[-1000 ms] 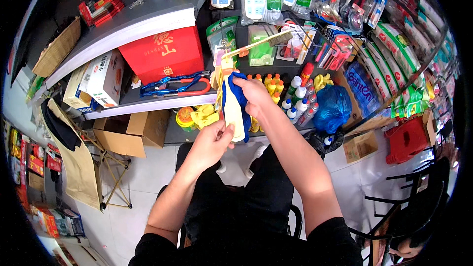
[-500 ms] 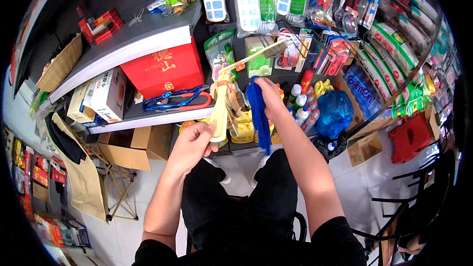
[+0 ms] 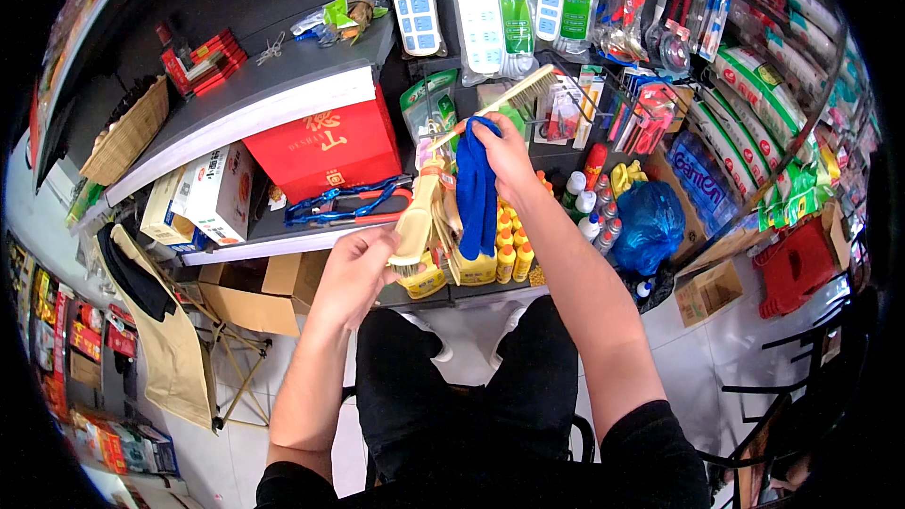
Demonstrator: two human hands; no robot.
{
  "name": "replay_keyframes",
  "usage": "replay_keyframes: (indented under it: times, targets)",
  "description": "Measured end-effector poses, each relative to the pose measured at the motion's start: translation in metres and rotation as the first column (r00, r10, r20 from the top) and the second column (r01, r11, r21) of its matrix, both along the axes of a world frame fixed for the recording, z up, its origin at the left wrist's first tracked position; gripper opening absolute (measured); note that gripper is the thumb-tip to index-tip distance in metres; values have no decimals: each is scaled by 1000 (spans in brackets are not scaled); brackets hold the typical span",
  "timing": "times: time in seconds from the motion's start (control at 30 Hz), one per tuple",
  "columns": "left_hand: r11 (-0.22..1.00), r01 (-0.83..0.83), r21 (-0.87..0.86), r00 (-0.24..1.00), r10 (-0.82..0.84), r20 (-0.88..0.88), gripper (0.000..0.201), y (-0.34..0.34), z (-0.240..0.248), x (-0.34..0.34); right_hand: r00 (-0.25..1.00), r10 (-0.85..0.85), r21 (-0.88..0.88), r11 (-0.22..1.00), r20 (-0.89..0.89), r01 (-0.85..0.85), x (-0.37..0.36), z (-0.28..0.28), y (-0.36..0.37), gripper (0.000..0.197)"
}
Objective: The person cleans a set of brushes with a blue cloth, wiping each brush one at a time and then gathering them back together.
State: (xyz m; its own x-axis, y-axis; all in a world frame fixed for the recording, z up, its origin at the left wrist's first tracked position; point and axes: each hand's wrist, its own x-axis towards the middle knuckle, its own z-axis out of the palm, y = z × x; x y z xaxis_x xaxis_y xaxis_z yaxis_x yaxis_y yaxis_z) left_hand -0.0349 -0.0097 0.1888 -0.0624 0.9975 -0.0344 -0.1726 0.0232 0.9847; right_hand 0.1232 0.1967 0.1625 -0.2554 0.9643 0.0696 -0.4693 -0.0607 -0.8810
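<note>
My left hand [image 3: 363, 264] is closed, its thumb and fingers pinching the edge of a cream-coloured brush [image 3: 416, 229], whose bristles point down. In my right hand [image 3: 507, 155] a blue cloth [image 3: 478, 196] is gripped near its top, and the rest hangs down in folds. The cloth's top lies against the handle of a long brush [image 3: 526, 91], which slants up to the right with its bristles at the far end. Whether the cloth wraps round that handle is hidden by my fingers. Behind the cloth, several light-coloured brushes hang close together, partly covered.
Yellow bottles [image 3: 514, 254] stand behind the cloth, with spray cans and white-capped bottles [image 3: 588, 224] to their right. A blue plastic bag [image 3: 649, 217] sits beyond them. On the left shelf are a red box [image 3: 320, 151] and a blue-and-orange tool [image 3: 349, 205]. Packaged power strips [image 3: 482, 30] hang above.
My right hand has moved up and to the left with the cloth, bringing it against the long brush's handle. My left hand stays on the cream brush, which has tilted slightly.
</note>
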Motion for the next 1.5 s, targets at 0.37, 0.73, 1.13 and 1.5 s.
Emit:
replay_keyframes:
  times: [0.37, 0.73, 1.13, 1.5]
  targets:
    - [991, 102, 81, 960, -120, 255, 36, 43, 65, -5, 969, -111, 365, 931, 219, 24, -18, 19, 50, 11]
    - [981, 182, -69, 942, -154, 298, 58, 99, 122, 0, 905, 164, 364, 876, 392, -316, -20, 29, 51, 25]
    - [986, 80, -147, 994, -68, 85, 88, 173, 136, 5, 897, 107, 360, 891, 428, -278, 8, 20, 30, 32]
    - [986, 96, -133, 992, -106, -70, 57, 189, 136, 18, 767, -319, 622, 772, 556, -130, -16, 32, 42, 41]
